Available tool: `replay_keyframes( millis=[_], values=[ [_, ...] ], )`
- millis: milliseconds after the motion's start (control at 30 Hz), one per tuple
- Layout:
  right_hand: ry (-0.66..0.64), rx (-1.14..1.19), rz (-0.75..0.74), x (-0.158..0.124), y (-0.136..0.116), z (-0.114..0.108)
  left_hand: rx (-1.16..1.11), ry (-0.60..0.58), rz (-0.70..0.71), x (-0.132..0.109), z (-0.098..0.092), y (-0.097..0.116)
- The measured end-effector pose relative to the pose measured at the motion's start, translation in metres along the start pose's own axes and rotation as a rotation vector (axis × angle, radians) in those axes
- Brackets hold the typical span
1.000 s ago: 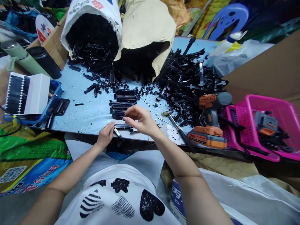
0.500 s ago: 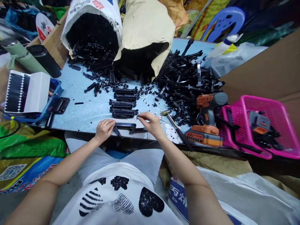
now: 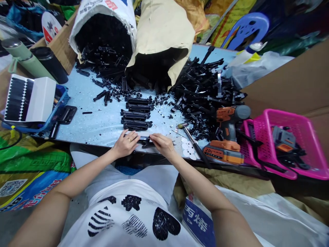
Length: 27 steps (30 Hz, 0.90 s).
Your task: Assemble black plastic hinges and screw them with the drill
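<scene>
My left hand (image 3: 126,144) lies over a long black plastic bar (image 3: 144,138) at the table's front edge. Its fingers are bent across the bar and cover the left part of it. My right hand (image 3: 162,144) is closed in a pinch at the bar's right end. What shows between those fingertips is a tiny dark piece, seemingly a black-headed pin, mostly hidden by the fingers. Just beyond the hands, several assembled black bars (image 3: 136,124) are lined up in a stack-like row. Loose black-headed pins (image 3: 160,99) are scattered behind that row.
A hammer (image 3: 191,137) and white discs (image 3: 189,148) lie right of my hands, beside an orange cordless drill (image 3: 227,151) and a pink basket (image 3: 305,120). Black parts (image 3: 205,92) are heaped behind. A white sack (image 3: 77,24) and a beige sack (image 3: 164,27) spill parts. A blue basket (image 3: 63,97) stands left.
My left hand has moved right and over the bar, covering the lower black piece seen before. My right hand has brought the small pin from above down to the bar's right end.
</scene>
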State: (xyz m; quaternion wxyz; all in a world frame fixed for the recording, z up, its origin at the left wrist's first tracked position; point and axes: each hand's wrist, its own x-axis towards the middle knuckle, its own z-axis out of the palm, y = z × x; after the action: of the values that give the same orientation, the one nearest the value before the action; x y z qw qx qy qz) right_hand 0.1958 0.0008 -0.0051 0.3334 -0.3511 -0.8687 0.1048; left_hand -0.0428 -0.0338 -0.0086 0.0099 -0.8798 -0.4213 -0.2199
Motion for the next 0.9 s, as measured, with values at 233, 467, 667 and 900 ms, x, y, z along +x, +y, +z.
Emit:
replay_keyframes(
  millis=[233,467,667,900],
  values=[
    [-0.087,-0.070,-0.088,-0.021,0.011,0.008,-0.048,-0.271,-0.205,0.036,0.014,0.024],
    [-0.165,-0.018,-0.209,-0.024,0.043,0.012,-0.122,-0.272,-0.174,0.035,0.013,0.020],
    [-0.180,-0.031,-0.239,-0.018,0.051,0.008,-0.087,-0.307,-0.247,0.038,0.012,0.025],
    [-0.397,-0.036,-0.413,0.000,0.066,-0.002,-0.071,-0.287,-0.248,0.036,0.017,0.028]
  ],
)
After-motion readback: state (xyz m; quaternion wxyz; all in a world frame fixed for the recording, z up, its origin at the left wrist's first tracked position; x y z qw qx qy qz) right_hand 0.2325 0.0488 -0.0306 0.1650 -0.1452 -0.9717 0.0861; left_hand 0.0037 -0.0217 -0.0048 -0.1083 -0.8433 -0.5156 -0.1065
